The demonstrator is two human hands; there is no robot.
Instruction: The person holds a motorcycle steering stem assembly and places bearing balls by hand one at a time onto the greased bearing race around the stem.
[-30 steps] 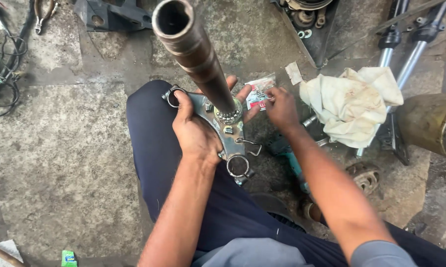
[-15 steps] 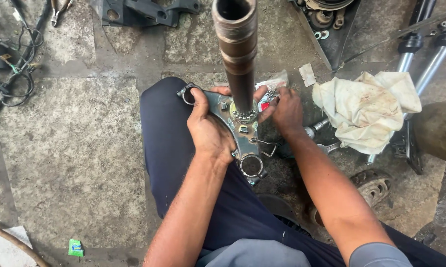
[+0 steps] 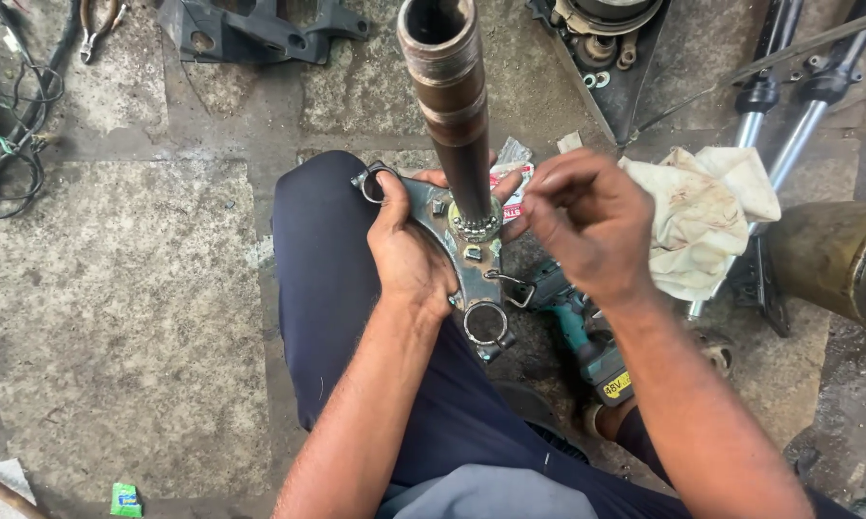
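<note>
Upright, the steel stem (image 3: pixel 449 106) was steadied through its bracket (image 3: pixel 462 252), gripped by the left hand (image 3: pixel 409 252), while the right hand (image 3: pixel 586 226), fingers pinched together, was poised just right of it.

Vehicle repair workshop, work done on the ground: stained cracked concrete floor (image 3: pixel 116 288), fork tubes (image 3: pixel 788 106) lying around, tray of bearings and washers (image 3: pixel 606 38), pliers (image 3: pixel 97 24), loose wiring (image 3: pixel 15 125), oily rag (image 3: pixel 702 216), cordless driver (image 3: pixel 586 332)
</note>
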